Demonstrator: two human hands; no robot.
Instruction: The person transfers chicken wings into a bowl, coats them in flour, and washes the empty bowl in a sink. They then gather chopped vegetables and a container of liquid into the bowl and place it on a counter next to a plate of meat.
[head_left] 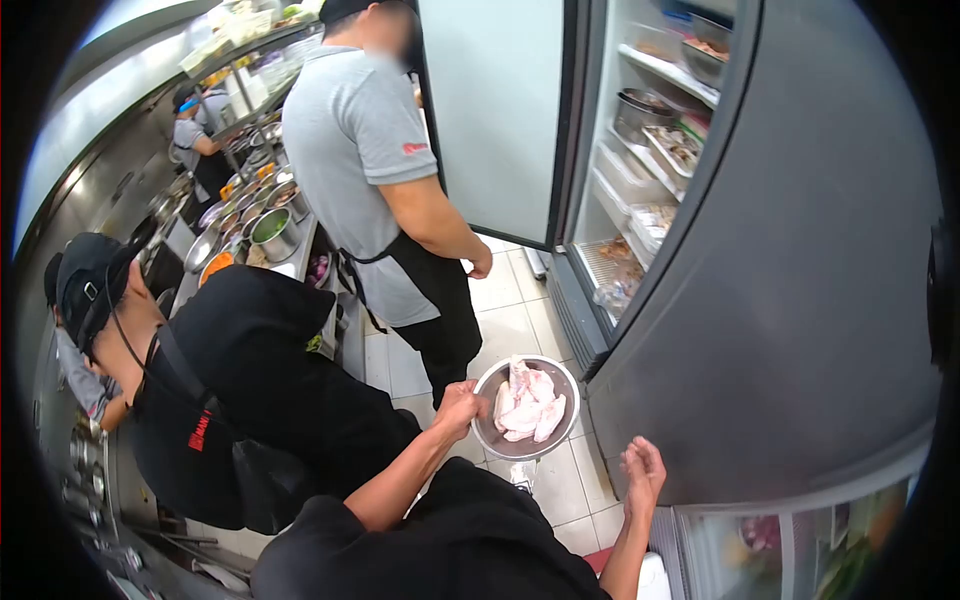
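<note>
My left hand (460, 408) is closed on the near-left rim of a round metal bowl (484, 440), holding it up above the tiled floor. Inside the bowl lie several pieces of raw, pale chicken (530, 408) that look like wings. To the right of the bowl and apart from it, my right hand (642, 472) is raised with its fingers loosely curled and apart, nothing in it. The dark grey fridge side stands just beyond this hand.
An open fridge (660, 130) with stocked shelves stands ahead right, its door (495, 120) swung left. A person in grey (350, 170) stands ahead; another in black (250, 380) is close on my left. Pots (275, 235) crowd the left counter. A glass-fronted cooler (800, 540) sits lower right.
</note>
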